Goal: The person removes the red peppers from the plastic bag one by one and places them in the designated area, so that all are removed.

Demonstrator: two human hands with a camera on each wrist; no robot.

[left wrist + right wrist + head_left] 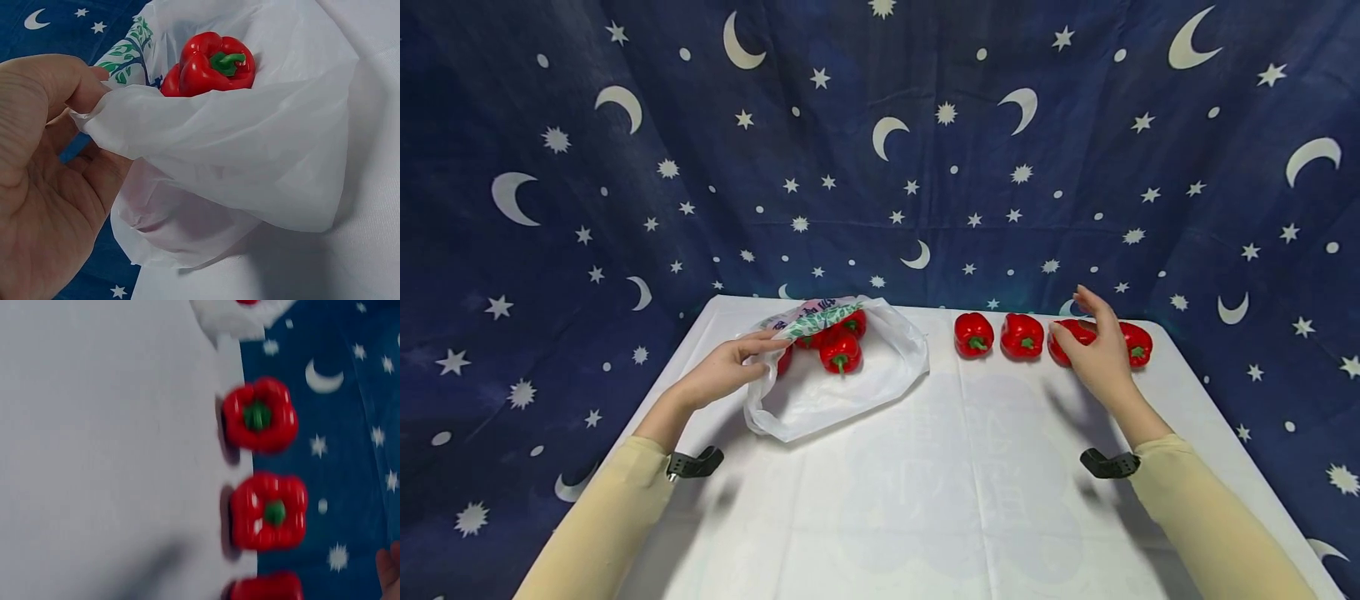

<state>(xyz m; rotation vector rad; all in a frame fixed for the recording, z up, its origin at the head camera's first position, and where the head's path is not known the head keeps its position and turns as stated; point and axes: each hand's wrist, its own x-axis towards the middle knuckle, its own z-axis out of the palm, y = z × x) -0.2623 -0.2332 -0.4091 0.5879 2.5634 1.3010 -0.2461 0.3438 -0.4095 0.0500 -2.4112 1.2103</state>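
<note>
On the left, a white plastic bag [850, 408] with a green leaf print lies with its mouth toward me. Several red bell peppers are inside; one pepper [840, 352] shows its green stem. My left hand [722, 371] pinches the bag's rim between thumb and fingers and holds it up. At the right my right hand [1103, 358] hovers over the table with thumb and fingers spread, holding nothing. It overlaps a bell pepper [1070, 335] in the head view, with another pepper [1138, 343] just right of it.
Further left in that row sit two more red bell peppers, one pepper [1022, 337] beside another pepper [973, 335], near the far edge of the white-covered table [895, 500]. A dark blue cloth [955, 150] with moons and stars hangs behind.
</note>
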